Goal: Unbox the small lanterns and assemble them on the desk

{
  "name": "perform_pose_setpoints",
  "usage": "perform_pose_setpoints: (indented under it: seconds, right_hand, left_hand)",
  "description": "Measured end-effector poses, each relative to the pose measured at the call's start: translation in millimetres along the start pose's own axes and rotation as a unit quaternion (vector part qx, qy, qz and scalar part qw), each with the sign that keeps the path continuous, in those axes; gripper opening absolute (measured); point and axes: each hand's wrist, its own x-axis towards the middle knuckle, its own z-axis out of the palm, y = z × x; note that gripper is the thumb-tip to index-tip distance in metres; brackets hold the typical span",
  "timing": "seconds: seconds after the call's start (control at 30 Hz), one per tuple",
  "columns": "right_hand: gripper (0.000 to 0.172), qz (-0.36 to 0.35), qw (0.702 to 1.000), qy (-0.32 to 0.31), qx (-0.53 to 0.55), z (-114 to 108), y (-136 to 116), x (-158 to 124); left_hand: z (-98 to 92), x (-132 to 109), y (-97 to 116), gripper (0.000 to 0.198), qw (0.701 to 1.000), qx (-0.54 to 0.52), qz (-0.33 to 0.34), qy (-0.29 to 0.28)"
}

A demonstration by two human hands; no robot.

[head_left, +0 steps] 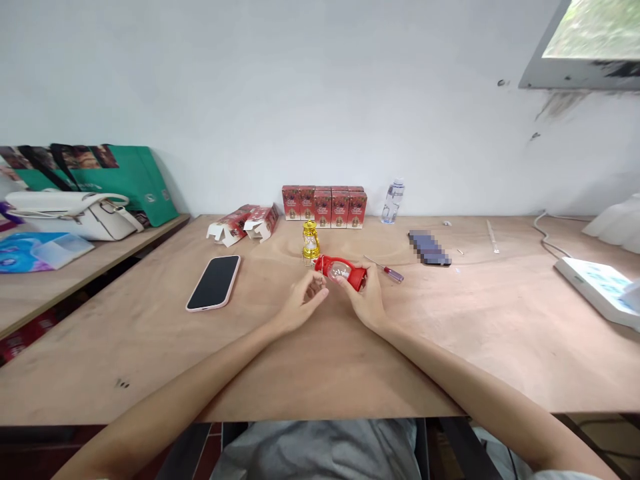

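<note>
Lantern (pixel 341 270), red, could drop if our right hand (pixel 369 300) loosens its grasp; whether our curled left hand (pixel 303 300) grips, we can't tell.

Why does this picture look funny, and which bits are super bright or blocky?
In the head view, the window is very bright, with a blurry outside; blocky squares hide most of the dark flat thing; also in the head view, the left forearm and right forearm look stretched, probably from a wide lens; the red lantern shows white spots, maybe glints.
</note>
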Motion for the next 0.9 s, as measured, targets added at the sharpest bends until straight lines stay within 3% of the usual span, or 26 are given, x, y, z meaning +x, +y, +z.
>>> perform_pose_setpoints:
  seconds: [0.13, 0.23, 0.33, 0.43, 0.63, 0.9]
  right_hand:
    - [0.031, 0.023, 1.000, 0.008, 0.016, -4, 0, 4]
    - [0.028, 0.042, 0.998, -0.001, 0.047, -6, 1, 8]
    - [0.031, 0.044, 0.995, -0.046, 0.071, -7, 0, 10]
    - [0.032, 0.050, 0.990, -0.085, 0.101, -5, -1, 9]
    - [0.033, 0.100, 0.975, -0.119, 0.157, 2, 1, 6]
    - [0.032, 0.132, 0.974, -0.092, 0.162, 8, 5, 6]
  left_hand:
    - [-3.8, 6, -3, 0.029, 0.996, -0.056, -0.031, 0.068]
    - [-15.4, 14, -8, 0.041, 0.975, -0.157, -0.097, 0.123]
    - [-20.3, 17, -13, 0.048, 0.946, -0.247, -0.182, 0.101]
    - [-11.8, 14, -16, 0.053, 0.927, -0.290, -0.231, 0.063]
    - [14.1, 1, -18, 0.051, 0.923, -0.267, -0.255, 0.110]
    - [12.2, 1, -17, 0.055, 0.917, -0.286, -0.231, 0.155]
